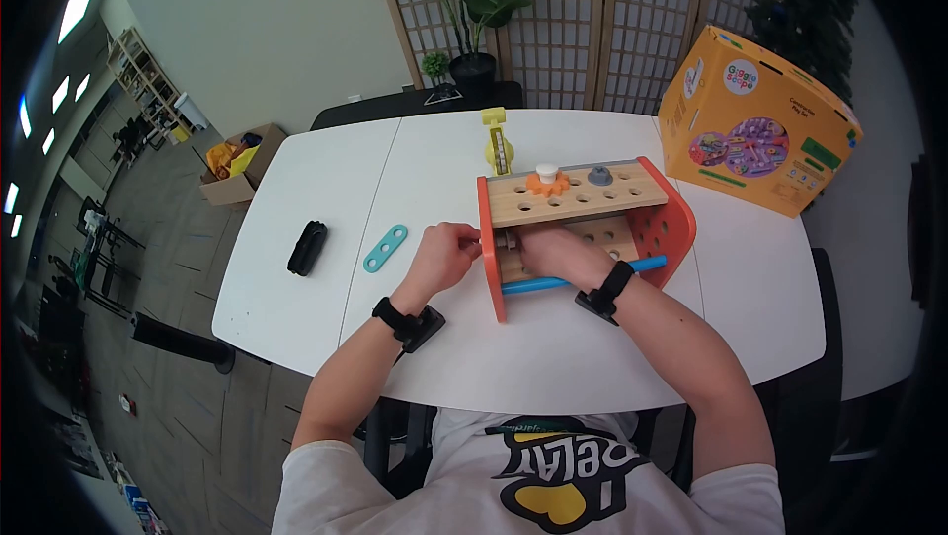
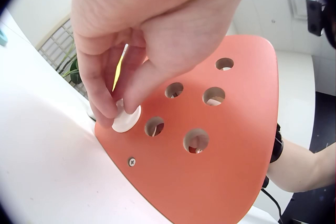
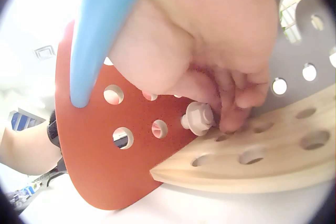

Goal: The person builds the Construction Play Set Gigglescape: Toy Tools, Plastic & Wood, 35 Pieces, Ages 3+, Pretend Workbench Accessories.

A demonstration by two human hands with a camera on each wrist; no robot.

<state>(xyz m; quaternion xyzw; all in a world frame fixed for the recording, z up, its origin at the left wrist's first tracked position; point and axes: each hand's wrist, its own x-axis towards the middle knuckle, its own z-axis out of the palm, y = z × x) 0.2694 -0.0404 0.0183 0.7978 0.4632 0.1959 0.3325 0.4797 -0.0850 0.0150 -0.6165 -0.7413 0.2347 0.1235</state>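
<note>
A toy workbench stands on the table, with a red side panel (image 2: 236, 129) full of round holes. Against that panel's outer face, the left hand (image 1: 444, 255) (image 2: 152, 35) pinches a white round piece (image 2: 127, 120) between thumb and fingertips. Inside the bench, under its wooden top (image 1: 583, 201), is the right hand (image 1: 558, 251) (image 3: 210, 40); its curled fingers touch a white hexagonal nut (image 3: 199, 118) at the panel's inner face. A blue bar (image 1: 538, 285) (image 3: 100, 35) crosses the bench front below the right wrist.
An orange gear (image 1: 547, 183) and a grey piece (image 1: 600, 177) sit on the bench top. Behind it stands a yellow tool (image 1: 498, 145). To the left lie a teal strip (image 1: 385, 249) and a black case (image 1: 308, 248). An orange box (image 1: 755, 125) is back right.
</note>
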